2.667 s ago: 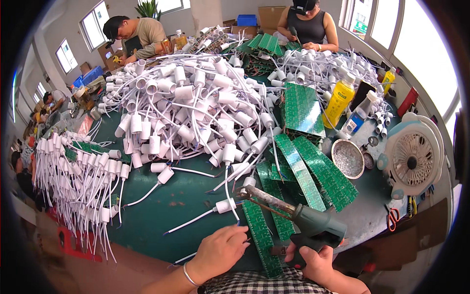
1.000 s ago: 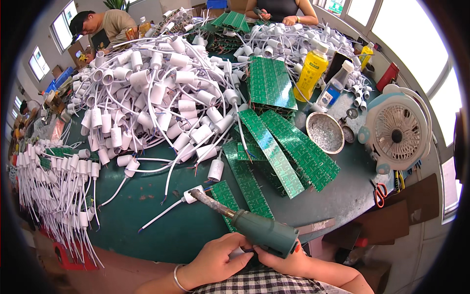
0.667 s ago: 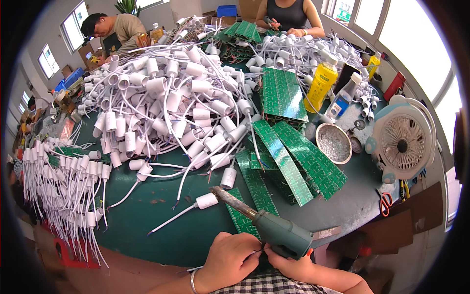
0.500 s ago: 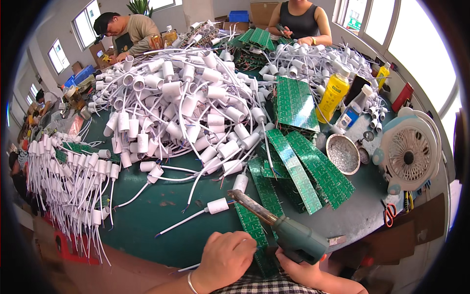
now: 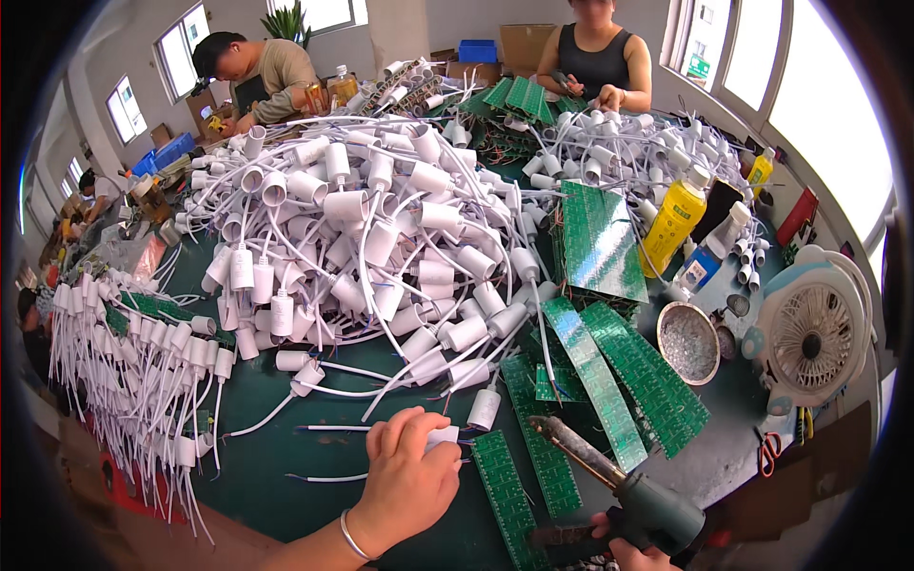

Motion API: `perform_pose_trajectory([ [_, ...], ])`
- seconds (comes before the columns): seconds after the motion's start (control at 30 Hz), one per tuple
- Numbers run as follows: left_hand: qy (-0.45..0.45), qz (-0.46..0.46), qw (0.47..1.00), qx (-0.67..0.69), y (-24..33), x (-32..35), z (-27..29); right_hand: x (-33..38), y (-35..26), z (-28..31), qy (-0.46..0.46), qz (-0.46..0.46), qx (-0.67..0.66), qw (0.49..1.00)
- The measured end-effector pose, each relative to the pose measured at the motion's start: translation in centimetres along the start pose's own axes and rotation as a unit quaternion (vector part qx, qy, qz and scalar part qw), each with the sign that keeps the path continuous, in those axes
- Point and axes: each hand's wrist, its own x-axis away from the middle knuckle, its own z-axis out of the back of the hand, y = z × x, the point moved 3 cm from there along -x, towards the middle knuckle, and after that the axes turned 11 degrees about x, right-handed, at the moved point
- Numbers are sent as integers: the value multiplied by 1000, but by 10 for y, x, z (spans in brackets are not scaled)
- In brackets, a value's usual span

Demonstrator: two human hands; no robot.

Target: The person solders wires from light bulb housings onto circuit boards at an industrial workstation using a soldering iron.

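My left hand (image 5: 409, 481) is closed over a white lamp holder (image 5: 444, 435) with a white cable, near the table's front. Fingers and back of the hand hide most of that piece. Another white cable (image 5: 328, 478) comes out from under the hand. At the lower right, my right hand (image 5: 636, 554) grips a green soldering gun (image 5: 657, 514), its long metal barrel tilted up to the left. Between the hands lies a narrow green circuit board strip (image 5: 505, 500), partly below the tool. Another lamp holder (image 5: 484, 407) stands just beyond the left hand.
A big heap of cabled lamp holders (image 5: 343, 205) fills the table's middle; more hang over its left edge (image 5: 143, 352). Circuit board sheets (image 5: 605, 238), a yellow bottle (image 5: 674, 224), a bowl (image 5: 687, 343), a fan (image 5: 812, 333) and scissors (image 5: 767, 452) are on the right. Two people work across the table.
My left hand has moved forward from the board strip onto the lamp holder. The soldering gun and right hand have shifted right and down, away from it. The view has also shifted slightly.
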Motion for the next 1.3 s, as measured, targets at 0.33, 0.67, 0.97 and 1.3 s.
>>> perform_pose_trajectory([
  [0.33,18,19,1000,9,-9,-6,-22,2,-19,-2,-61,-27,124,990],
  [0.67,21,16,999,32,-12,-4,-27,-6,-36,-15,-36,-195,97,975],
  [0.97,32,9,999,24,-11,-5,-27,-11,-32,-19,-22,-9,182,983],
  [1.3,33,11,999,21,-14,-3,-29,-9,-28,-21,-5,-46,145,988],
])
